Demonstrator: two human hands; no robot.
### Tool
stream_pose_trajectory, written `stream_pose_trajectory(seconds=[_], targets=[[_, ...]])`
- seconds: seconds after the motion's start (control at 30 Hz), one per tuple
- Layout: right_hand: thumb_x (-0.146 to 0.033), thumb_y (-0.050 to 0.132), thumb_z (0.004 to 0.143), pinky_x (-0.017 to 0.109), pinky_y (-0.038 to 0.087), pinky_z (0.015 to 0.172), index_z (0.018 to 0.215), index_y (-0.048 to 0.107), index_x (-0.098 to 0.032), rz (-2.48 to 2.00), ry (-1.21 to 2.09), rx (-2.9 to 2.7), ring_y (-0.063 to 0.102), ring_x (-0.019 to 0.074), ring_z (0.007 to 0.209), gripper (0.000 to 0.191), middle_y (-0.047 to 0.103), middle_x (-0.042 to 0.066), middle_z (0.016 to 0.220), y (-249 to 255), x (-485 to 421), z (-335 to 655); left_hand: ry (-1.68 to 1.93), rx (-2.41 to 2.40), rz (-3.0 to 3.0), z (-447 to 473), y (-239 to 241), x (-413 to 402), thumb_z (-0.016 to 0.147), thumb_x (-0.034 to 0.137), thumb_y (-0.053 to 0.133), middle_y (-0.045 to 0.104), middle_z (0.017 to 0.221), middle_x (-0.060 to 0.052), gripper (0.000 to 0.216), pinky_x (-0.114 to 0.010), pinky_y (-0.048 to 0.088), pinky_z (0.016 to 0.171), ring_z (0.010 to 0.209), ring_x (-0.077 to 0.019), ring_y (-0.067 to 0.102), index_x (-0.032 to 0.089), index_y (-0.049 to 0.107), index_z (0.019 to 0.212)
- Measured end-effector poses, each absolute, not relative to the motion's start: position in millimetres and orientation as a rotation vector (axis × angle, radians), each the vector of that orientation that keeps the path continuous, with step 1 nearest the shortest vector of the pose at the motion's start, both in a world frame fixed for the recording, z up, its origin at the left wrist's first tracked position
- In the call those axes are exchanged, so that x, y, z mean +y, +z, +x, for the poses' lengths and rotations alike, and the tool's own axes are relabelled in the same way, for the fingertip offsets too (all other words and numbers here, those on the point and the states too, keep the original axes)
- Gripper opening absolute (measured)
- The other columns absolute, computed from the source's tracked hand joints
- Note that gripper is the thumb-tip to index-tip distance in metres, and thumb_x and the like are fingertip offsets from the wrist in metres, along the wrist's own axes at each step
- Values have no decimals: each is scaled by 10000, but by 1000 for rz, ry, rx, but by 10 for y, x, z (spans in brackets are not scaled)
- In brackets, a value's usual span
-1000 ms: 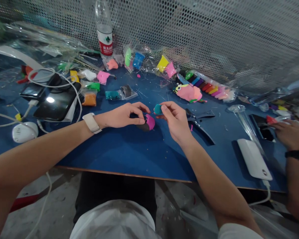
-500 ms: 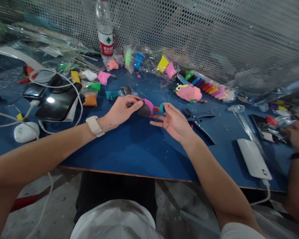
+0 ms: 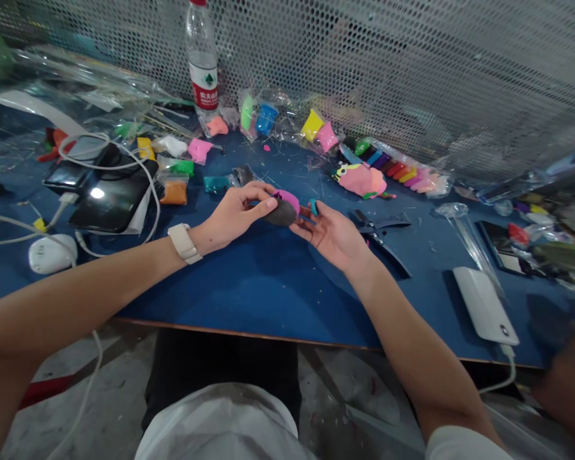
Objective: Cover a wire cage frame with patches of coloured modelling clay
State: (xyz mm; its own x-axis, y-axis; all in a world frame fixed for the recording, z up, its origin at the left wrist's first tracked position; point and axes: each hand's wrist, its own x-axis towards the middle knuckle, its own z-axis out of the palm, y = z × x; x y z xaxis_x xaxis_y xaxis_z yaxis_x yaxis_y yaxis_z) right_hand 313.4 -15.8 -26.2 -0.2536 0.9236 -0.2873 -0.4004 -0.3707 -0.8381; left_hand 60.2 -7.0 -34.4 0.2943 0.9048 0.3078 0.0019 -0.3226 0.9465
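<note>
Grey-and-magenta piece [image 3: 283, 211] over the counter [image 3: 268, 287], its left end pinched by the left hand [image 3: 242, 211]. Right hand [image 3: 338, 236] pinches a teal piece [image 3: 314, 206], lower fingers at the first's right side. Both probably light, soft, easily dented; best held gently by the edges.

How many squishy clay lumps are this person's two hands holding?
2: a rounded dark-grey and magenta clay lump in the left hand, and a small teal clay lump in the right hand. Smaller bits could be hidden.

Magenta and dark-grey lump [image 3: 284, 208]
</note>
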Motion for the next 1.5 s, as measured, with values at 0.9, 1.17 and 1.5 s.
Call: stream_pose_trajectory(seconds=[0.9,1.17,1.5], targets=[[-433,858,984,373,698,893,936,729,-288,-954,1714,-715,747,197,920,199,811,2,992,-130,-170,3119,918,592,902,697,-211,-209,860,57,703,785,1226,-92,454,-374,678,976,1032,-194,802,162,713,1301],[-520,860,945,405,680,901,953,716,-290,-995,1716,-884,758,222,960,271,827,9,1080,-163,-168,3147,735,561,1068,702,-252,-261,769,32,900,817,1096,-72,807,-382,711,904,910,-211,845,193,606,1503],[-643,865,958,299,531,560,925,713,-308,-959,1036,-1174,604,130,606,369,675,-39,834,-141,-359,2992,950,709,1053,733,-332,-262,900,112,857,762,1257,-93,665,-463,718,1003,979,-204,834,247,665,1522]])
